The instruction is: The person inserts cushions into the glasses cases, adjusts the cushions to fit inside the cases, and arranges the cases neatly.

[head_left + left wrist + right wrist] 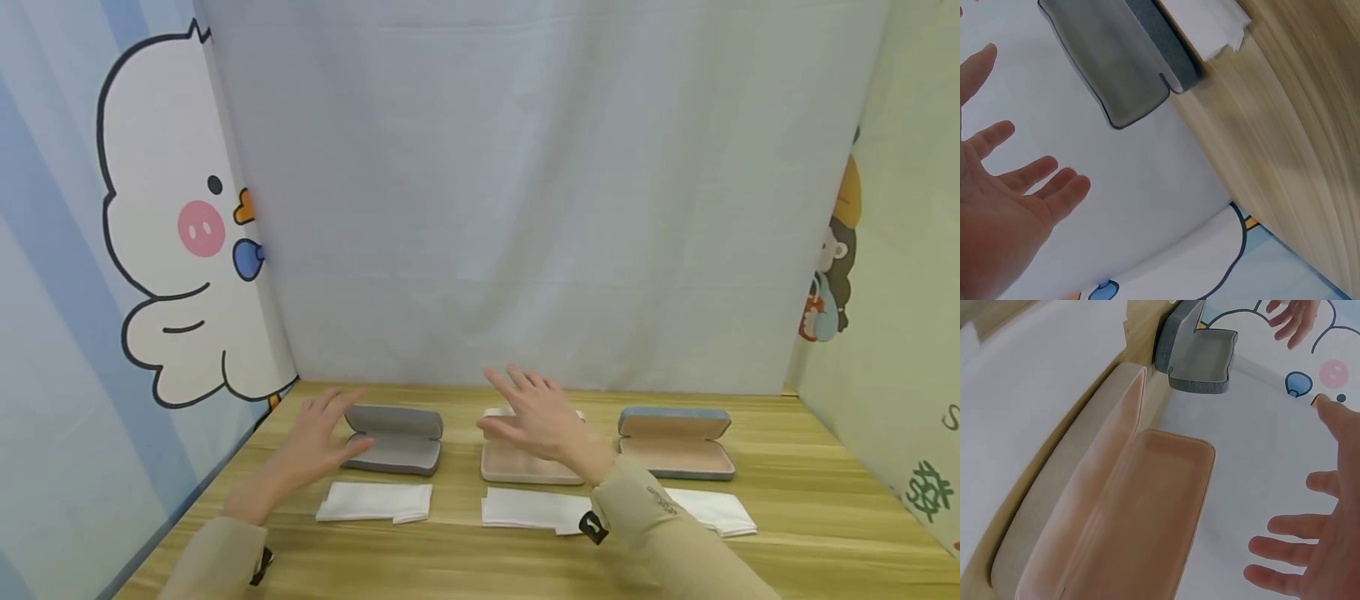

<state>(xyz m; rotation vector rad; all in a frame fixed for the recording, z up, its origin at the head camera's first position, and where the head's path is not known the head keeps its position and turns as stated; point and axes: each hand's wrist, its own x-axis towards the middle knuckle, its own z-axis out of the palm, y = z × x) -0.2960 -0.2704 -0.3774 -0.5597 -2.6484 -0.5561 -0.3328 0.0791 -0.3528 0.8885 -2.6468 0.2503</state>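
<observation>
Three glasses cases lie with lids raised in a row across the wooden table: a grey case point(401, 454) at left, a cream case point(517, 468) with pinkish lining in the middle, and a blue case point(678, 460) at right. My left hand point(307, 446) hovers by the grey case's left end, fingers spread and holding nothing. Over the cream case hangs my right hand point(542, 421), its fingers extended, palm empty, hiding part of the lid. In the right wrist view the cream case's lining point(1141, 512) shows bare beside the spread fingers.
In front of the cases lie folded white cloths: a left cloth point(378, 502), a middle cloth point(528, 510) and a right cloth point(716, 511), partly covered by my right sleeve point(667, 517). A pale curtain point(525, 208) closes off the table's back edge, with printed side walls left and right.
</observation>
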